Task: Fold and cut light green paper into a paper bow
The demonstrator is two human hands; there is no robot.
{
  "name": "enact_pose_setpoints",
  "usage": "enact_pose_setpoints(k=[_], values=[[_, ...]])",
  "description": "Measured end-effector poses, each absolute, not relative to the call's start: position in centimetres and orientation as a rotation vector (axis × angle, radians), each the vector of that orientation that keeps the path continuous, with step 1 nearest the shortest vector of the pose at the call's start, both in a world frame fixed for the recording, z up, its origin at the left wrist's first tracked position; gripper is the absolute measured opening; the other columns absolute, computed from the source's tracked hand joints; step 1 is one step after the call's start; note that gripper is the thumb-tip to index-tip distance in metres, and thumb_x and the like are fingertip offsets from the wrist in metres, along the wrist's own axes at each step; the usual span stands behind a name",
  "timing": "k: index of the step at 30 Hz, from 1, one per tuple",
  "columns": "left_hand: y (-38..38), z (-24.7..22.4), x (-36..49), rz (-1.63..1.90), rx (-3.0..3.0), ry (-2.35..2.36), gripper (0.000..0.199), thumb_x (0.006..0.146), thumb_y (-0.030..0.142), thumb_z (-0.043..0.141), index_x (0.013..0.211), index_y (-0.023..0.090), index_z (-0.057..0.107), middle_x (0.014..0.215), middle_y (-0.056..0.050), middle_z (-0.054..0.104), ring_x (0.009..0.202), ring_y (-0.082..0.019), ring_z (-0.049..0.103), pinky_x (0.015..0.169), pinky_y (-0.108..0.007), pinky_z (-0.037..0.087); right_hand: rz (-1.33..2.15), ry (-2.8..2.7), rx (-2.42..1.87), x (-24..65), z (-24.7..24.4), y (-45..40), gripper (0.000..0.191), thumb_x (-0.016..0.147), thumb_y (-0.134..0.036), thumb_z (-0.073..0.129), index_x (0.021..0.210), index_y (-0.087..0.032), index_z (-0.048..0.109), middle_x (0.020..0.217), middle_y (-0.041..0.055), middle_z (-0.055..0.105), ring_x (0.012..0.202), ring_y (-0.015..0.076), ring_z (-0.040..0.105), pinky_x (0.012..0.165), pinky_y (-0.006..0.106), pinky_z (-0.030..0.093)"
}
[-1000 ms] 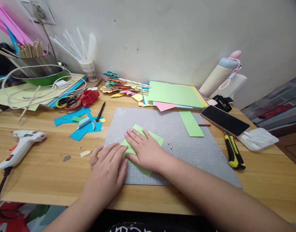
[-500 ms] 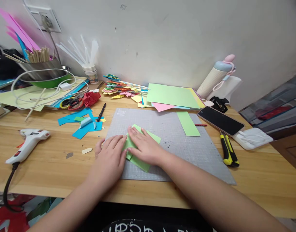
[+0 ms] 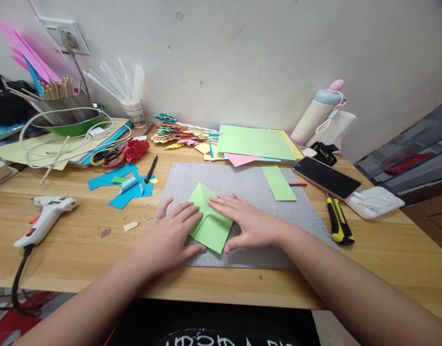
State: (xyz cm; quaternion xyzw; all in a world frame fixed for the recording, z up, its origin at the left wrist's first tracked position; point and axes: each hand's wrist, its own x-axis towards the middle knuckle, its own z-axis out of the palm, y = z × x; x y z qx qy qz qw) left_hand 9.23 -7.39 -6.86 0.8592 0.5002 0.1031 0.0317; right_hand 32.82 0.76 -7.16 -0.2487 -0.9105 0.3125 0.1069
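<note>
A folded sheet of light green paper [image 3: 210, 235] lies on the grey cutting mat [image 3: 278, 240], its creases meeting near the middle. On its left edge rests my left hand [image 3: 175, 226], open, with the fingers spread out flat. My right hand [image 3: 244, 218] is open as well; its fingertips lie on the paper's right side and the thumb is near the lower corner. Neither hand grips the sheet. A strip of green paper [image 3: 279, 183] sits farther right on the mat.
Left of the mat are blue paper scraps [image 3: 132, 190], a black pen [image 3: 151, 169], scissors [image 3: 108, 156] and a glue gun [image 3: 44, 218]. To the right lie a phone [image 3: 327, 178] and a utility knife [image 3: 338, 221]. Stacked coloured paper [image 3: 257, 142] stands behind the mat.
My right hand has slid right, off the middle of the green paper, so more of its folds show. The paper has turned, and my left hand's thumb has spread outward.
</note>
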Motion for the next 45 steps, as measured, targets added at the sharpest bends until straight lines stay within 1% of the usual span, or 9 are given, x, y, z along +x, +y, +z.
enact_pose_setpoints(k=[2, 8, 11, 14, 18, 21, 24, 34, 45], values=[[-7.4, -7.1, 9.1, 0.347, 2.679, 1.527, 0.043, 0.084, 0.042, 0.06, 0.124, 0.025, 0.056, 0.128, -0.006, 0.062, 0.127, -0.028, 0.048, 0.114, -0.053, 0.012, 0.822, -2.724, -0.738, 33.8, -7.6, 0.7, 0.089, 0.071, -0.049, 0.075, 0.146, -0.023, 0.036, 0.151, 0.0116, 0.036, 0.141, 0.0297, 0.028, 0.115, 0.057, 0.005], [-6.8, -5.3, 9.2, 0.577, 2.667, 1.547, 0.023, 0.087, 0.017, 0.049, 0.095, 0.027, 0.068, 0.094, 0.001, 0.074, 0.109, -0.023, 0.061, 0.11, -0.051, 0.022, 0.793, -2.533, -0.847, 33.9, -7.2, 0.7, 0.026, 0.088, -0.023, 0.051, 0.108, -0.025, 0.068, 0.117, 0.0048, 0.069, 0.115, 0.0211, 0.059, 0.11, 0.052, 0.027], [-5.9, -2.8, 9.6, 0.813, 2.16, 1.654, 0.018, 0.085, 0.035, 0.054, 0.081, 0.023, 0.067, 0.082, 0.0, 0.074, 0.079, -0.02, 0.067, 0.094, -0.045, 0.044, 0.873, -2.37, -1.002, 33.7, -5.4, 1.0, 0.034, 0.096, -0.036, 0.04, 0.097, -0.018, 0.069, 0.093, 0.0064, 0.073, 0.087, 0.0206, 0.068, 0.079, 0.04, 0.053], [-4.3, -1.9, 10.1, 0.734, 1.627, 1.607, 0.035, 0.085, 0.045, 0.053, 0.106, 0.019, 0.059, 0.083, -0.004, 0.074, 0.071, -0.021, 0.07, 0.06, -0.032, 0.053, 0.944, -2.279, -1.136, 33.5, -5.0, 1.8, 0.043, 0.097, -0.043, 0.036, 0.093, -0.015, 0.067, 0.08, 0.0063, 0.073, 0.069, 0.0181, 0.068, 0.059, 0.03, 0.054], [-2.0, -4.0, 10.4, 0.561, 1.743, 1.765, 0.037, 0.083, 0.041, 0.054, 0.109, 0.014, 0.058, 0.072, -0.005, 0.071, 0.066, -0.024, 0.069, 0.061, -0.037, 0.053, 0.833, -2.216, -1.351, 33.2, -7.0, 3.0, 0.034, 0.092, -0.041, 0.047, 0.083, -0.015, 0.067, 0.063, 0.0046, 0.067, 0.053, 0.0187, 0.063, 0.05, 0.031, 0.049], [-1.6, -5.7, 10.6, 0.601, 1.982, 1.915, 0.037, 0.082, 0.032, 0.058, 0.115, 0.014, 0.059, 0.102, -0.014, 0.068, 0.103, -0.035, 0.06, 0.091, -0.056, 0.04, 0.568, -2.149, -1.455, 33.2, -8.1, 3.0, 0.03, 0.088, -0.035, 0.05, 0.104, -0.014, 0.064, 0.09, 0.0132, 0.068, 0.08, 0.0286, 0.064, 0.067, 0.044, 0.05], [-2.4, -6.3, 11.0, 0.62, 2.271, 1.866, 0.025, 0.089, 0.025, 0.051, 0.111, 0.022, 0.063, 0.12, -0.01, 0.061, 0.118, -0.031, 0.049, 0.103, -0.055, 0.024, 0.408, -2.236, -1.356, 33.3, -7.9, 2.1, 0.03, 0.091, -0.029, 0.046, 0.113, -0.017, 0.062, 0.116, 0.015, 0.061, 0.108, 0.0309, 0.054, 0.089, 0.049, 0.042], [-3.9, -7.6, 12.8, 0.362, 2.682, 1.542, 0.024, 0.095, 0.015, 0.041, 0.099, 0.02, 0.064, 0.099, -0.004, 0.067, 0.103, -0.022, 0.058, 0.097, -0.043, 0.032, 0.38, -2.672, -1.133, 31.7, -7.5, -1.1, 0.031, 0.094, -0.021, 0.045, 0.118, -0.014, 0.063, 0.108, 0.0107, 0.065, 0.098, 0.0273, 0.056, 0.083, 0.045, 0.045], [-4.2, -8.7, 13.1, 0.324, 2.806, 1.549, 0.029, 0.091, 0.007, 0.041, 0.111, 0.016, 0.06, 0.111, -0.007, 0.067, 0.115, -0.023, 0.055, 0.102, -0.044, 0.027, 0.303, -2.723, -1.2, 31.3, -7.7, -1.4, 0.034, 0.096, -0.023, 0.044, 0.123, -0.014, 0.062, 0.115, 0.0105, 0.065, 0.105, 0.0298, 0.055, 0.086, 0.047, 0.045]])
